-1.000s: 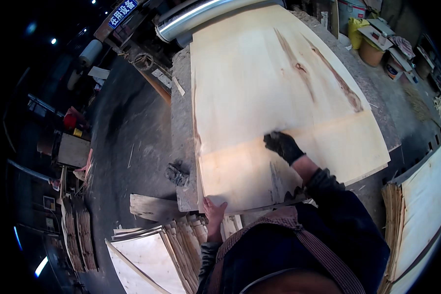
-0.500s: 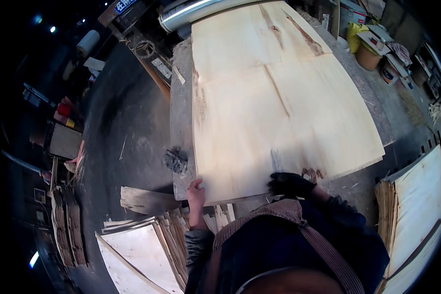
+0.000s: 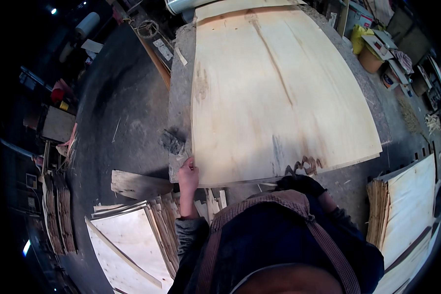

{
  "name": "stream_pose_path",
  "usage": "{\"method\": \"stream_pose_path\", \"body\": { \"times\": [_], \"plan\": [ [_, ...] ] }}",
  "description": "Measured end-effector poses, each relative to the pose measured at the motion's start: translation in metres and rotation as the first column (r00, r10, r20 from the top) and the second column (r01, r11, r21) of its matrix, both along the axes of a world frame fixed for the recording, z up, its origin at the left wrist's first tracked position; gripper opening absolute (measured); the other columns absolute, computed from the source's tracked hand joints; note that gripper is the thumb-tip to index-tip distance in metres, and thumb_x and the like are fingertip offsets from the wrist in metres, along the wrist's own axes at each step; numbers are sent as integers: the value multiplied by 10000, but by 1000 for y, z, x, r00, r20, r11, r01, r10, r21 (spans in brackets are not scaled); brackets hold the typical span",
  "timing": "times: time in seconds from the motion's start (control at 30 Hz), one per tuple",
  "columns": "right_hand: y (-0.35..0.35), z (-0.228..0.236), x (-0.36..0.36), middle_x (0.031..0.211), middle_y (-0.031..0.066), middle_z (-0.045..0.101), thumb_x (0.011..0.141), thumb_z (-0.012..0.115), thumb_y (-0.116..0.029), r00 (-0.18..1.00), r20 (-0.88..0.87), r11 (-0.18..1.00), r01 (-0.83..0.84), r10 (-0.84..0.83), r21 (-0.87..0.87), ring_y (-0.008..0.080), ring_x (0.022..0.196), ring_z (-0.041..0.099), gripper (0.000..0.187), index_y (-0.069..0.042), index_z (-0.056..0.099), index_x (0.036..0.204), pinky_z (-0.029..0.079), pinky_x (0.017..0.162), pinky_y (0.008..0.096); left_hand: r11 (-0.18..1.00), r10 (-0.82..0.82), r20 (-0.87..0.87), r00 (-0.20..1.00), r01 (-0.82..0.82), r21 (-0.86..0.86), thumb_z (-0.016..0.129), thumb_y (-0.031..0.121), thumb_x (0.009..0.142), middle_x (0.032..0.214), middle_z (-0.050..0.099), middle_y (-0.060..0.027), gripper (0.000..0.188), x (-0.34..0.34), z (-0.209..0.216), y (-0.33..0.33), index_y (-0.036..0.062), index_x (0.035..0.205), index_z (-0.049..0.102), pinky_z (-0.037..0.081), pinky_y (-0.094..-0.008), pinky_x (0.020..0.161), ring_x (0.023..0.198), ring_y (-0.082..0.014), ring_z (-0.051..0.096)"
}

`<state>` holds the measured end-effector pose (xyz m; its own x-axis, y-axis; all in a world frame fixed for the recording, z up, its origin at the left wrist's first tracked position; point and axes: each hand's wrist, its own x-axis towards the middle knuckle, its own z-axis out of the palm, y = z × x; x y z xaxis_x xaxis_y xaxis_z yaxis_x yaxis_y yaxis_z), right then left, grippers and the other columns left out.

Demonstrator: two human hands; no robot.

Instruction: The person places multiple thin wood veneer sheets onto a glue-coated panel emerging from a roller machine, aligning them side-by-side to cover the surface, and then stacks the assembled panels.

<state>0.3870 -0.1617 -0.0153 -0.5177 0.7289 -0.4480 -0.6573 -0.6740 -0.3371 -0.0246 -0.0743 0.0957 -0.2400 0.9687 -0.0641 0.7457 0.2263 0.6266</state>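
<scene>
A large pale wood veneer sheet (image 3: 245, 108) with brown streaks covers most of the worktable (image 3: 181, 98). Its edges show another layer underneath. My bare left hand (image 3: 188, 175) is at the near left corner, fingers curled and pinched against the sheet's edge. In a dark glove, my right hand (image 3: 303, 186) is at the near edge, close to my apron (image 3: 279, 198). The right fingers blend into shadow, so their grip is unclear. Dark curled marks (image 3: 306, 165) show on the sheet just beyond that glove.
Stacked veneer sheets stand at lower left (image 3: 132, 240) and right (image 3: 409, 196). A wooden board (image 3: 139, 183) juts out left of the table. At the far end is a shiny roll (image 3: 181, 5). Buckets and boxes (image 3: 370, 59) crowd the far right.
The seam across the sheet's middle and the knotted piece beyond it are gone from sight; one long streaked surface shows instead. My right hand has drawn back toward my body.
</scene>
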Motion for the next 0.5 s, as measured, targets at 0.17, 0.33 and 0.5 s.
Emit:
{"method": "stream_pose_path", "body": {
  "times": [0.17, 0.33, 0.5],
  "plan": [
    [1, 2, 1, 948, 134, 593, 854, 521, -154, 993, 73, 996, 94, -94, 8, 251, 870, 580, 252, 25, 529, 1031, 466, 791, 353, 1000, 13, -155, 988, -12, 10, 519, 38, 712, 799, 622, -173, 343, -4, -27, -2, 91, 1044, 588, 478, -398, 662, 746, -335, 604],
    [-17, -27, -3, 930, 132, 594, 852, 523, -159, 966, 142, 976, 216, -215, 8, 246, 838, 586, 240, 18, 535, 1014, 473, 766, 354, 998, 44, -157, 987, -37, 46, 531, 47, 715, 778, 617, -169, 316, -7, -42, -1, 69, 1023, 597, 475, -382, 645, 725, -310, 605],
    [-10, -26, -5, 880, 110, 589, 848, 523, -172, 973, 72, 975, 221, -218, -39, 215, 742, 574, 213, -7, 537, 981, 473, 694, 346, 991, 133, 242, 961, -137, 1, 543, 38, 710, 730, 623, -82, 357, -13, -38, -4, 7, 1064, 569, 458, -275, 587, 639, -136, 577]
  ]
}}
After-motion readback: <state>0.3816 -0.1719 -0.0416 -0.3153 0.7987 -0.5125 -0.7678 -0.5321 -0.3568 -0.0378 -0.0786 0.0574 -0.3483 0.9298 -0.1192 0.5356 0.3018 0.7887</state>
